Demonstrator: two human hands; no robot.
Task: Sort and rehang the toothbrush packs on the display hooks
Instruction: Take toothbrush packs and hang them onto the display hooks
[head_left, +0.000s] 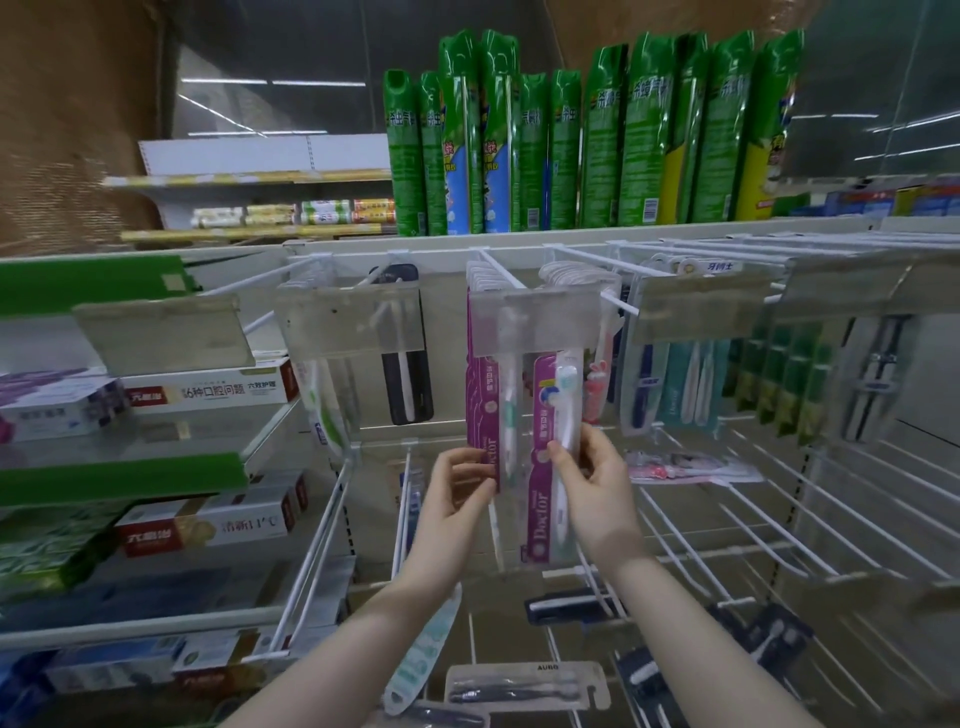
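My right hand (592, 480) grips a magenta "Doctor" toothbrush pack (543, 499), held upright just below the middle display hook (501, 270). To its left, my left hand (457, 488) pinches the lower edge of several matching magenta packs (483, 410) that hang from that hook. Further toothbrush packs hang on neighbouring hooks: a black one (408, 384), a green-white one (327, 410), blue and teal ones (670, 384). A pink pack (685, 465) lies flat across the lower hooks to the right.
Clear price-tag flaps (535, 322) hang in front of the hook ends. Bare white hooks (779, 514) fill the lower right. Dark toothbrush packs (519, 691) lie below. Toothpaste boxes (208, 389) sit on shelves at the left. Green spray cans (571, 140) stand on top.
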